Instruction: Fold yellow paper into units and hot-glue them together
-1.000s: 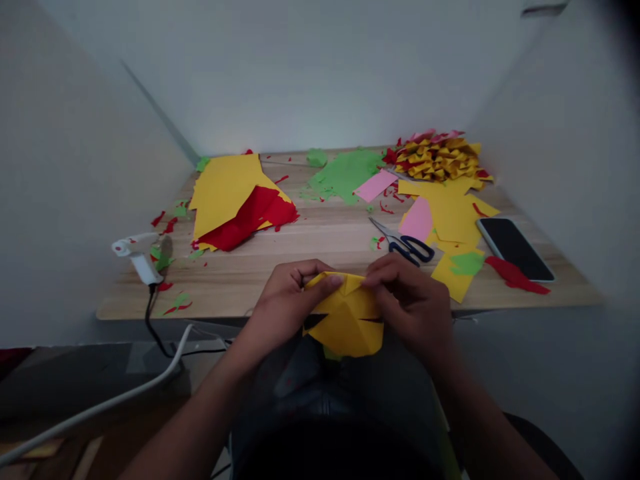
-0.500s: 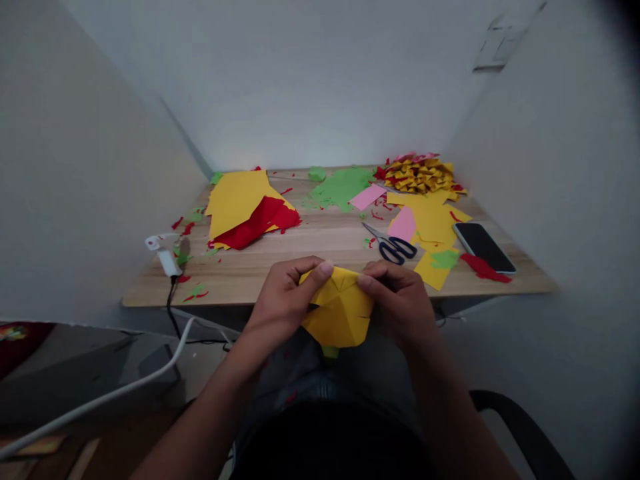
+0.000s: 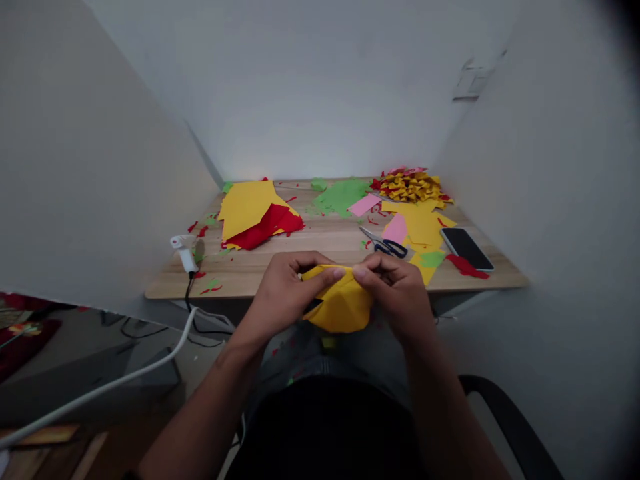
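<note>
A creased piece of yellow paper (image 3: 345,310), shaped like a shallow cup with slits in its sides, is held in front of the table's near edge. My left hand (image 3: 290,290) pinches its upper left rim, thumb on the near side. At the upper right rim, my right hand (image 3: 395,290) grips the same paper between thumb and bent fingers. Both thumb tips lie close together along the top edge. The fingers behind the paper are partly hidden. A bit of greenish-yellow paper (image 3: 329,342) shows just below it.
Scissors with dark handles (image 3: 384,244) lie on the wooden table (image 3: 330,240). To the right are a phone (image 3: 467,249), yellow sheets (image 3: 420,223) and a pile of folded yellow pieces (image 3: 413,187). At left are yellow and red sheets (image 3: 247,207) and a white glue gun (image 3: 185,255) with a cord.
My thumbs have come closer together along the top edge, and the yellow paper has tilted and bunched more. The camera view has shifted slightly.
</note>
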Motion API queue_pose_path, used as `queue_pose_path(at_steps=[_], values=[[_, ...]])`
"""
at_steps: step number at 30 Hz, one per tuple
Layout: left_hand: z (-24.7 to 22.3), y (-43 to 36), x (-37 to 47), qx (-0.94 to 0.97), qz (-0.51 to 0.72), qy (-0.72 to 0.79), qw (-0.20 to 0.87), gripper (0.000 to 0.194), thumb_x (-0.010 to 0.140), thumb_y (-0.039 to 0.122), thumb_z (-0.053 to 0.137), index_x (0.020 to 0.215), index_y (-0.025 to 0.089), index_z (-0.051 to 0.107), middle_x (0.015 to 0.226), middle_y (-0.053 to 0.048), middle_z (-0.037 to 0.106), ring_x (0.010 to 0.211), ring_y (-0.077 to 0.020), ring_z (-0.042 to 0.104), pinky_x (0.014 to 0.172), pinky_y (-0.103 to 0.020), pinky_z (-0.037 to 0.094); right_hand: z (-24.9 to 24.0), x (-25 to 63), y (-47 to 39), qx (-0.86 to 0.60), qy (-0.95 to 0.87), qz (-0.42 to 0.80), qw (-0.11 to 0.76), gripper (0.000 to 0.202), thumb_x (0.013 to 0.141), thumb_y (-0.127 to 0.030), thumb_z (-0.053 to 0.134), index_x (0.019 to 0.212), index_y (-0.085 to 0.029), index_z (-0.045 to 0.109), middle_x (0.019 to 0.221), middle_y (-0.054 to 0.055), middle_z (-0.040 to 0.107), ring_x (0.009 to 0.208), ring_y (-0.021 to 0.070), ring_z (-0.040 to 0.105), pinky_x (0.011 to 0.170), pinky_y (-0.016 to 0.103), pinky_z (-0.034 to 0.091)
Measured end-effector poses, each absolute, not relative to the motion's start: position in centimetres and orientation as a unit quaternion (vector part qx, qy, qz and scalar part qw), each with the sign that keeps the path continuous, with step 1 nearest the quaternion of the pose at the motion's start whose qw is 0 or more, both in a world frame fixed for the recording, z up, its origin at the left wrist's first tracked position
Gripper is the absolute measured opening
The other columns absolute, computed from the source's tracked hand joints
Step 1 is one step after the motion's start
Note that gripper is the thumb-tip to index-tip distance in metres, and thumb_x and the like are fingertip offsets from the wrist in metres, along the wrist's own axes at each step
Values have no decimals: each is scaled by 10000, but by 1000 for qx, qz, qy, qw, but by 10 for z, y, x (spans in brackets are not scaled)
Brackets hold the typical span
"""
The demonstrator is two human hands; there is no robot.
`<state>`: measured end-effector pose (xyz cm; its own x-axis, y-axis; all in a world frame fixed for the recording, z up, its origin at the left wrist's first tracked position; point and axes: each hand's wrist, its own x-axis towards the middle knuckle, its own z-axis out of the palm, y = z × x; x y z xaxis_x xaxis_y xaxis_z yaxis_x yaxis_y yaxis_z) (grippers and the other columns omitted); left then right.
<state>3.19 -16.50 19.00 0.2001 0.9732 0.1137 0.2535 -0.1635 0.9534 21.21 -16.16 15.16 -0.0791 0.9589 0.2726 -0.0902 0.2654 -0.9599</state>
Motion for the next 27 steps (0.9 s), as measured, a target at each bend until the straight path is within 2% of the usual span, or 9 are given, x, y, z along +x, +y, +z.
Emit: queue_pose_path(at_steps=[4,9,14,17,19,22,25,27], values=[[191,-174,34,613,433,489,445,222,756,364,766,716,148,733,686,-11,681,624,-105,554,545,-184,426,157,209,-171,-396,-575,436,568,255,817,-321,705,619,-184,620,556,-45,524,500,75,424,450,195,327],[191,-184,29,585,453,495,456,370,863,470,647,677,150,657,612,17,557,565,-90,467,504,-196,361,163,205,-181,-406,-593,391,574,277,850,-323,661,614,-183,619,551,-38,507,502,83,421,449,201,327],[192,-186,25,616,457,525,370,374,868,463,636,665,149,658,611,9,543,595,-103,461,524,-206,357,165,195,-178,-387,-602,434,547,238,827,-337,688,650,-182,648,552,-36,547,476,81,429,432,197,321],[189,-186,23,589,458,539,391,445,883,502,595,600,159,610,547,7,521,533,-106,451,477,-213,344,160,191,-177,-372,-590,463,547,271,836,-340,691,629,-180,619,556,-39,534,495,77,423,446,193,319],[186,-187,22,570,462,535,418,462,888,527,571,611,162,626,567,-11,572,555,-121,509,498,-215,394,155,190,-179,-365,-585,481,541,288,853,-345,679,630,-178,609,565,-40,525,514,78,421,463,195,325],[185,-190,18,584,427,519,455,342,819,486,680,713,161,703,683,-25,666,641,-130,575,568,-207,458,152,190,-180,-364,-597,490,520,281,869,-355,656,658,-173,627,590,-30,543,541,87,445,488,203,342],[188,-190,14,583,387,534,476,288,740,430,773,700,153,704,649,-5,635,595,-103,530,522,-183,420,155,190,-178,-384,-627,454,503,281,902,-352,599,692,-172,642,623,-19,566,586,102,481,524,212,362],[188,-189,11,576,387,539,479,295,737,424,776,681,147,694,634,1,609,587,-94,510,517,-178,406,156,191,-176,-402,-642,425,495,311,930,-349,550,678,-177,611,615,-23,532,592,104,466,529,216,350]])
